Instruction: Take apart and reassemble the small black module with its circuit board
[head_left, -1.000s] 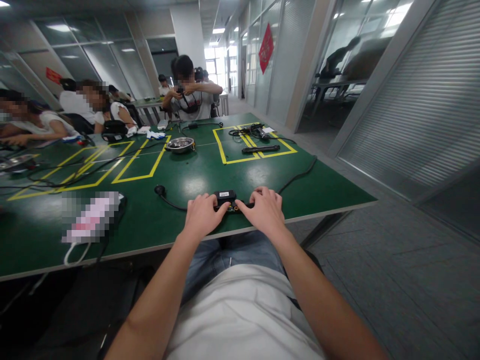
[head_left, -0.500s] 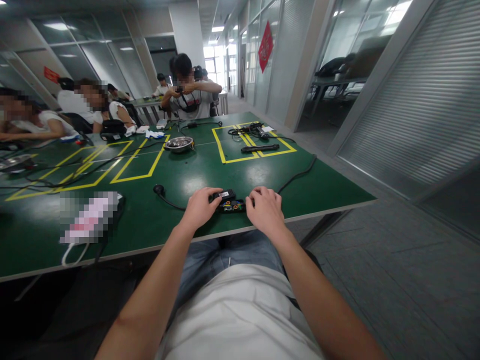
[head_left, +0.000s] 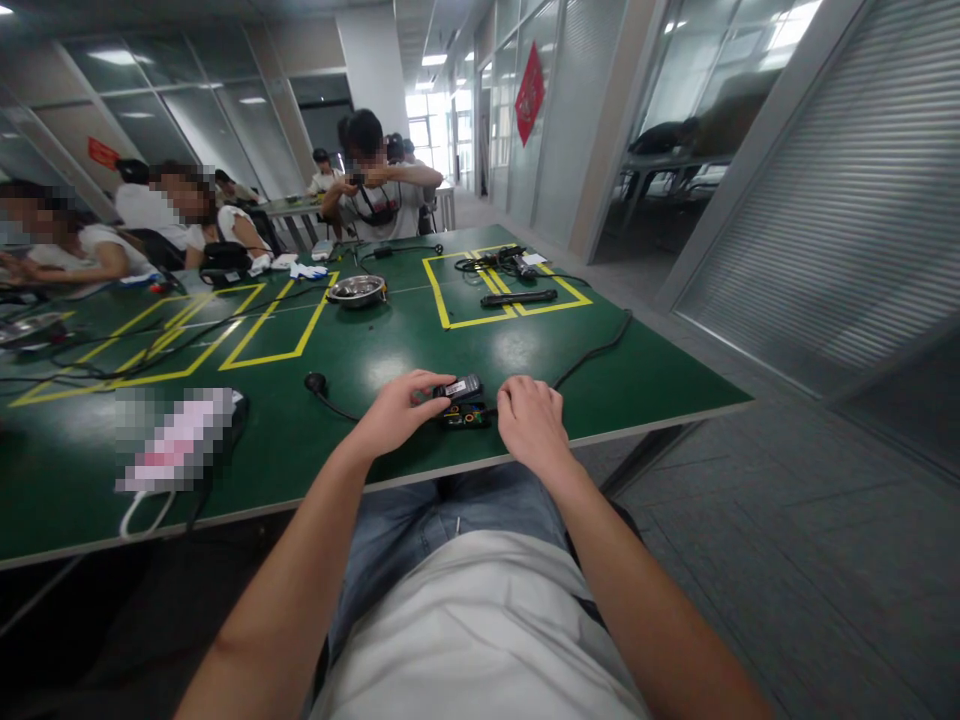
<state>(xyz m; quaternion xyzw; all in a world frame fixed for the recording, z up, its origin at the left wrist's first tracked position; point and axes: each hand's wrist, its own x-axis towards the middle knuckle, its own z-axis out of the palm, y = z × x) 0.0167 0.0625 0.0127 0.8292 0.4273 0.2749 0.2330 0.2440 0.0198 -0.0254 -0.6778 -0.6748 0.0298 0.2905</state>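
Observation:
Near the table's front edge lies an opened black device with coloured parts inside. A black cover with a white label is tilted just behind it, its left end between the thumb and fingers of my left hand. My right hand is at the device's right end, its fingers curled close to the black cable; what they hold, if anything, is hidden. The cable runs back to the right, and a black plug lies to the left.
On the green table are a metal bowl, a black bar, tangled cables and a blurred pink-white item. A person sits across the table, and others are at the left.
My left hand has shifted slightly left and its thumb and fingers have moved on the cover. The cover has moved a little up and to the right. My right hand has barely moved.

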